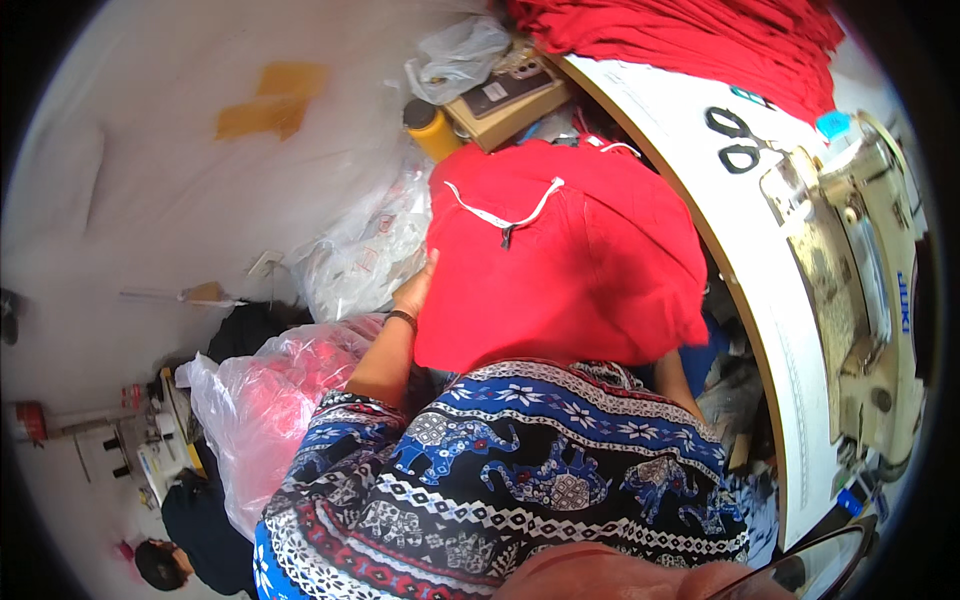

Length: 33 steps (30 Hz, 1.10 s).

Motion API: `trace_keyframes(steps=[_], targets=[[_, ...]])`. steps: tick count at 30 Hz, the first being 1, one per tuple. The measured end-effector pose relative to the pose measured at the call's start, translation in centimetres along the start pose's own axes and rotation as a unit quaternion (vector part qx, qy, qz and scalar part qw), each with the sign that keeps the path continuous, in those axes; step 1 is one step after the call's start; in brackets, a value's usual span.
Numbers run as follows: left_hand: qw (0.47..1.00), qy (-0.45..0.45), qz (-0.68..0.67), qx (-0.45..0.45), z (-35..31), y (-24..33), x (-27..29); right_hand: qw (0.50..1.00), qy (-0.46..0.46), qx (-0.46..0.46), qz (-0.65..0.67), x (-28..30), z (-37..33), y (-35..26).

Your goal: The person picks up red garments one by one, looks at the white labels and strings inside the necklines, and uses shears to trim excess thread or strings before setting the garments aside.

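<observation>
A red garment (560, 270) is spread in front of my body, over my patterned clothing's upper edge. It carries a curved white strip (505, 215) with a small dark tag at its middle. At the garment's left edge, my left hand (415, 288) grips the cloth, its fingers partly hidden by it. My right forearm (678, 383) goes under the garment's lower right corner, and the cloth covers my right hand, so its fingers cannot be seen.
On the right, a white table (690, 110) holds black-handled scissors (735, 140), a sewing machine (870, 290) and piled red cloth (690, 40). Plastic bags (270, 400) stand left. Beyond the garment are a yellow container (432, 132) and a cardboard box (510, 112). Another person (200, 530) is at lower left.
</observation>
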<state>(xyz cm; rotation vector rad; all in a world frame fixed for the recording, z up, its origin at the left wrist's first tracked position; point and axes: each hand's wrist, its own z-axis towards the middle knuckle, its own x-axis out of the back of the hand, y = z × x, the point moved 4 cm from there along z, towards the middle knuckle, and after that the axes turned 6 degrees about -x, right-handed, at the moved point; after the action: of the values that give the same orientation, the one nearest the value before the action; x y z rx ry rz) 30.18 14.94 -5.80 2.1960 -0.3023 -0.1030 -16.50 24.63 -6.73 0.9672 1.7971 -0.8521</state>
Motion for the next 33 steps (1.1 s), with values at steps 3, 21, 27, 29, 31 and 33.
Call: trace_keyframes(steps=[3,21,27,29,31,33], targets=[[0.998,-0.05,0.048,0.003,0.3,-2.2,2.4,1.0,0.013,-0.016,-0.002,-0.8,1.2,0.5],[0.948,-0.117,0.246,-0.166,1.1,6.1,-7.2,0.916,0.251,0.076,-0.303,-1.7,-1.3,-1.1],[0.95,-0.112,0.249,-0.153,-0.4,5.4,-9.0,0.88,0.263,0.082,-0.388,-4.3,-0.9,-2.0],[0.949,-0.116,0.25,-0.154,-0.1,5.4,-9.8,0.866,0.264,0.084,-0.417,-5.0,-0.3,-2.5],[0.947,-0.115,0.258,-0.153,0.1,6.0,-10.3,0.857,0.257,0.086,-0.439,-5.7,0.7,-2.6],[0.947,-0.111,0.264,-0.149,0.3,6.5,-10.8,0.848,0.246,0.082,-0.462,-6.3,2.6,-2.4]])
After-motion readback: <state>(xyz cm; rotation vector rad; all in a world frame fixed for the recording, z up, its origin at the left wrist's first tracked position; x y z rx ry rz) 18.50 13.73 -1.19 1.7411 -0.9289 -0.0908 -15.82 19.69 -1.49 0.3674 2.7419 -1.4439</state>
